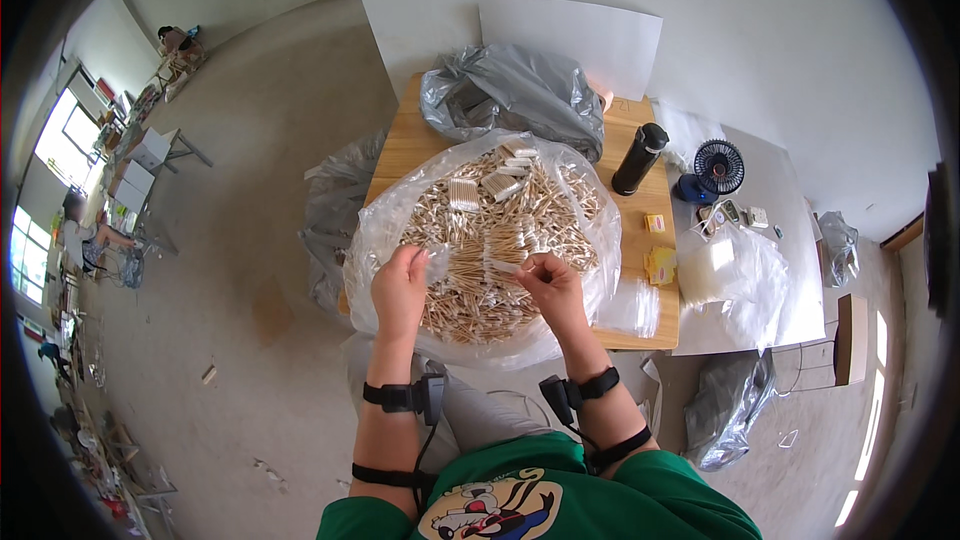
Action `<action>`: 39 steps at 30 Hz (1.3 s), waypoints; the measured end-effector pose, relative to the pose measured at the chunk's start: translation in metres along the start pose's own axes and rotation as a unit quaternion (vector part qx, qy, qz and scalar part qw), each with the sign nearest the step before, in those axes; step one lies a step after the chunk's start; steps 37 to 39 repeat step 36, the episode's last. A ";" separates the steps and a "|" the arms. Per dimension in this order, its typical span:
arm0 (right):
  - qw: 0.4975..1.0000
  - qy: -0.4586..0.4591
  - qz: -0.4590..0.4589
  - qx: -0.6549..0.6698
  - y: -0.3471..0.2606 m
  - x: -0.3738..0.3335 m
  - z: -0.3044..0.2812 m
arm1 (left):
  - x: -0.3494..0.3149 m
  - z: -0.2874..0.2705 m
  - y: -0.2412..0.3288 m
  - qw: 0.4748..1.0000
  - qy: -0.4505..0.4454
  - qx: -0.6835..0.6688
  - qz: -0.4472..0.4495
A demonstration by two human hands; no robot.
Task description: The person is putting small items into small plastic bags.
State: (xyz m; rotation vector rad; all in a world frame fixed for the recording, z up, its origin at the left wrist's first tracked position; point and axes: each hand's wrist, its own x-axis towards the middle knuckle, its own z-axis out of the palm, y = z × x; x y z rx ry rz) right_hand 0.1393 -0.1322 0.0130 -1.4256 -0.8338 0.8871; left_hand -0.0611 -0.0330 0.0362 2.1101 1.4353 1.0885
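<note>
A large clear plastic bag (385,215) lies open on the wooden table, full of loose wooden cotton swabs (470,305). Over the left part of the pile, my left hand (400,290) is closed on a small clear plastic bag (438,262). To the right, my right hand (553,288) pinches a small whitish strip (507,267) between thumb and fingers; its exact kind is not plain. Both hands are above the swabs, a short gap apart. Bundled packs of cotton swabs (464,194) rest on the far part of the heap.
Behind the swabs sits a grey plastic sack (515,95). Right of them on the wooden table (640,328) are a black bottle (640,160), a yellow packet (660,265) and flat clear bags (632,308). A small fan (718,168) and more plastic bags (740,280) occupy the white side table.
</note>
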 end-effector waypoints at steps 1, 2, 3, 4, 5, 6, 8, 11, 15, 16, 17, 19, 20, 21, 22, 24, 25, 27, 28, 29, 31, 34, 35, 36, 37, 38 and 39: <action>0.997 -0.019 0.019 0.068 0.000 -0.003 -0.002 | -0.001 -0.001 0.003 0.993 -0.009 -0.107 -0.044; 0.989 -0.039 0.038 0.137 0.000 -0.005 -0.005 | 0.000 -0.004 0.004 0.993 -0.008 -0.105 -0.044; 0.985 -0.057 0.051 0.155 0.000 -0.007 -0.010 | 0.000 -0.007 0.004 1.000 -0.019 0.010 -0.009; 0.985 -0.059 0.052 0.156 0.003 -0.010 -0.013 | 0.000 -0.011 0.005 0.991 -0.029 0.125 0.026; 0.979 -0.061 0.057 0.186 0.009 -0.014 -0.014 | -0.001 -0.016 0.008 0.991 -0.029 0.128 0.026; 0.974 -0.056 0.063 0.210 0.012 -0.016 -0.017 | -0.001 -0.017 0.010 0.995 0.004 0.098 0.012; 0.974 -0.051 0.048 0.216 0.015 -0.017 -0.024 | 0.002 -0.018 0.014 0.998 0.030 0.063 -0.003; 0.969 -0.053 0.029 0.238 0.009 -0.024 -0.033 | 0.006 -0.028 0.021 0.998 0.060 0.035 -0.001; 0.974 -0.011 -0.008 0.225 0.014 -0.025 -0.051 | 0.000 -0.021 0.022 0.998 0.061 0.015 -0.003; 0.978 0.001 -0.025 0.206 0.013 -0.026 -0.056 | -0.003 -0.021 0.015 0.998 0.066 -0.002 -0.017; 0.972 0.027 -0.035 0.229 0.011 -0.026 -0.063 | -0.009 -0.020 0.011 0.997 0.059 -0.039 -0.029; 0.970 0.104 -0.045 0.216 0.013 -0.022 -0.094 | -0.015 -0.018 0.012 0.995 0.045 -0.084 -0.040; 0.966 0.144 -0.046 0.212 0.019 -0.018 -0.115 | -0.018 -0.017 0.010 0.993 0.030 -0.100 -0.046; 0.963 0.180 -0.040 0.195 0.024 -0.014 -0.137 | -0.020 -0.013 0.010 0.992 0.016 -0.116 -0.054; 0.960 0.215 -0.032 0.178 0.031 -0.008 -0.160 | -0.022 -0.010 0.013 0.991 0.013 -0.120 -0.054; 0.964 0.263 -0.005 0.046 0.063 0.008 -0.212 | -0.027 -0.006 0.024 0.981 -0.038 -0.175 -0.082; 0.966 0.253 -0.001 -0.050 0.094 0.020 -0.246 | -0.029 0.000 0.030 0.979 -0.051 -0.185 -0.074; 0.959 0.242 0.004 -0.146 0.130 0.038 -0.283 | -0.034 0.008 0.045 0.976 -0.082 -0.188 -0.077; 0.946 0.219 0.019 -0.237 0.133 0.044 -0.286 | -0.038 0.008 0.050 0.973 -0.108 -0.183 -0.085; 0.925 0.195 0.033 -0.326 0.136 0.049 -0.290 | -0.043 0.016 0.048 0.966 -0.114 -0.215 -0.085; 0.913 0.183 0.061 -0.360 0.139 0.058 -0.285 | -0.051 0.027 0.052 0.959 -0.127 -0.238 -0.086; 0.863 0.175 0.098 -0.464 0.145 0.060 -0.275 | -0.063 0.043 0.069 0.948 -0.155 -0.259 -0.096; 0.821 0.177 0.103 -0.532 0.148 0.058 -0.271 | -0.067 0.048 0.074 0.934 -0.190 -0.282 -0.110; 0.823 0.174 0.106 -0.531 0.152 0.056 -0.270 | -0.069 0.053 0.079 0.917 -0.225 -0.304 -0.123; 0.823 0.174 0.106 -0.531 0.152 0.056 -0.270 | -0.069 0.053 0.079 0.917 -0.225 -0.304 -0.123; 0.823 0.174 0.106 -0.531 0.152 0.056 -0.270 | -0.069 0.053 0.079 0.917 -0.225 -0.304 -0.123; 0.823 0.174 0.106 -0.531 0.152 0.056 -0.270 | -0.069 0.053 0.079 0.917 -0.225 -0.304 -0.123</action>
